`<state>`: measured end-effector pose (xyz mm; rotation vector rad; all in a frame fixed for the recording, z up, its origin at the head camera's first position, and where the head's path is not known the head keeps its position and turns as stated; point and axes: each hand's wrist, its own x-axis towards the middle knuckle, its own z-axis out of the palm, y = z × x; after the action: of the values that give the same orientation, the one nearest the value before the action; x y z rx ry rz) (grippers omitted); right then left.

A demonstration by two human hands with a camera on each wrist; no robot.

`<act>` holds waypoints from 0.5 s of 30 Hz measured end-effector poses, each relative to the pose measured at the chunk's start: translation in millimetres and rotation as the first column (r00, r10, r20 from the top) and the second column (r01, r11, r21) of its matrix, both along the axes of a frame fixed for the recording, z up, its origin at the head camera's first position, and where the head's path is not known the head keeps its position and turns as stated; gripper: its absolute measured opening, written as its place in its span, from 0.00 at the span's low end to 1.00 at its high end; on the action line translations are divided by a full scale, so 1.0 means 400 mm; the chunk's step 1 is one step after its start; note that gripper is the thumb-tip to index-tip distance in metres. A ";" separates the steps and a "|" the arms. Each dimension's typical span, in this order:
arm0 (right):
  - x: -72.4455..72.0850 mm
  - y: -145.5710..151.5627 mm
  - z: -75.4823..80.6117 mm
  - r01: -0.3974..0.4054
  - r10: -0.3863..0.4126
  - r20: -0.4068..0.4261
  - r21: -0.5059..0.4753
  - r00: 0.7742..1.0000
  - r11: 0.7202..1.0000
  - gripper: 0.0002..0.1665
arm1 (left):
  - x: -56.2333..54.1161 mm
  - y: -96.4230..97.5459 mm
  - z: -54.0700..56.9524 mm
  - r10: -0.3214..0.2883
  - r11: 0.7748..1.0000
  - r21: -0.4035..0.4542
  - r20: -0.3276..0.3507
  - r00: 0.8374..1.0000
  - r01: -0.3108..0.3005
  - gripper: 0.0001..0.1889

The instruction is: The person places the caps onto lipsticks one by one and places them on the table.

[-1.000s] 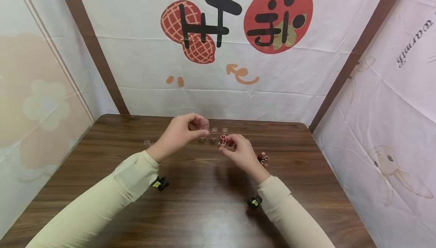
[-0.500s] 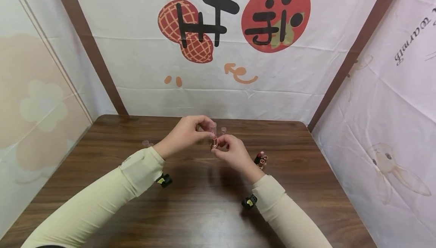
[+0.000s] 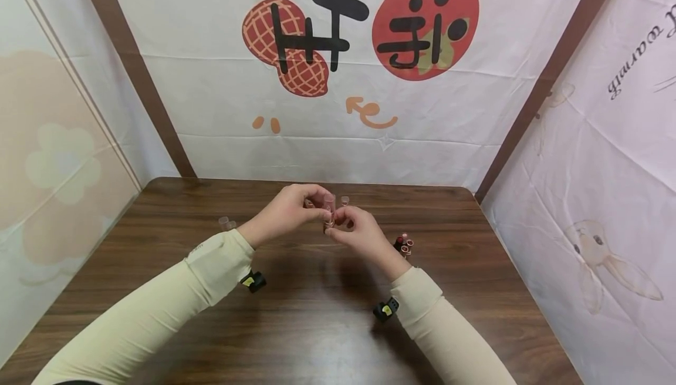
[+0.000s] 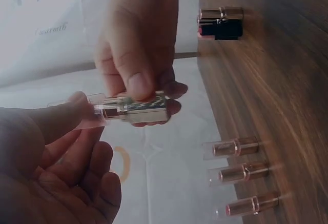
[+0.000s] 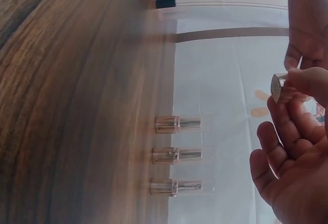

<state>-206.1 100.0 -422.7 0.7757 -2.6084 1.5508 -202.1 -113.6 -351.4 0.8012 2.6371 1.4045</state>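
Note:
Over the far half of the table, my left hand (image 3: 293, 206) pinches a clear cap (image 3: 330, 202) between thumb and fingers. Just below and to the right, my right hand (image 3: 364, 235) grips the base of a lipstick (image 4: 148, 114) with a patterned gold side. In the left wrist view the cap sits around the lipstick's upper part, in line with it. Three more lipsticks (image 5: 167, 124) with clear caps stand upright in a row on the table behind the hands; in the head view the hands mostly hide them.
Right of the right hand stands a cluster of uncapped lipsticks (image 3: 405, 245), one of them dark. Clear caps (image 3: 224, 221) show beyond the left forearm. A printed cloth wall (image 3: 296, 156) rises behind the wooden table (image 3: 317, 326), with more cloth at both sides.
The right hand has moved left with the lipstick and the left hand slightly right. The cap, apart from the lipstick a second ago, has come down over its red tip.

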 end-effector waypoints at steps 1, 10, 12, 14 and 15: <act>-0.001 -0.001 0.003 -0.003 0.003 -0.001 0.000 1.000 1.000 0.10 | 0.000 -0.001 -0.002 -0.002 1.000 0.001 0.003 1.000 0.002 0.09; 0.003 -0.010 0.023 -0.016 0.016 0.000 0.000 1.000 1.000 0.10 | 0.001 -0.004 -0.008 0.017 1.000 -0.016 -0.035 0.999 -0.017 0.09; 0.004 -0.013 0.024 -0.017 0.017 -0.006 -0.002 1.000 1.000 0.11 | 0.002 -0.004 -0.010 0.025 1.000 -0.017 -0.050 0.998 -0.026 0.09; 0.006 -0.015 0.023 -0.017 0.017 -0.016 -0.005 1.000 1.000 0.11 | 0.003 -0.003 -0.011 0.034 0.999 -0.016 -0.063 0.997 -0.035 0.09; 0.006 -0.016 0.023 -0.019 0.019 -0.022 -0.007 1.000 1.000 0.11 | 0.004 -0.003 -0.012 0.038 0.999 -0.016 -0.068 0.997 -0.039 0.09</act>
<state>-203.5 93.5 -413.4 0.8143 -2.5868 1.5462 -200.4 -114.7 -356.1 0.8149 2.7256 1.3857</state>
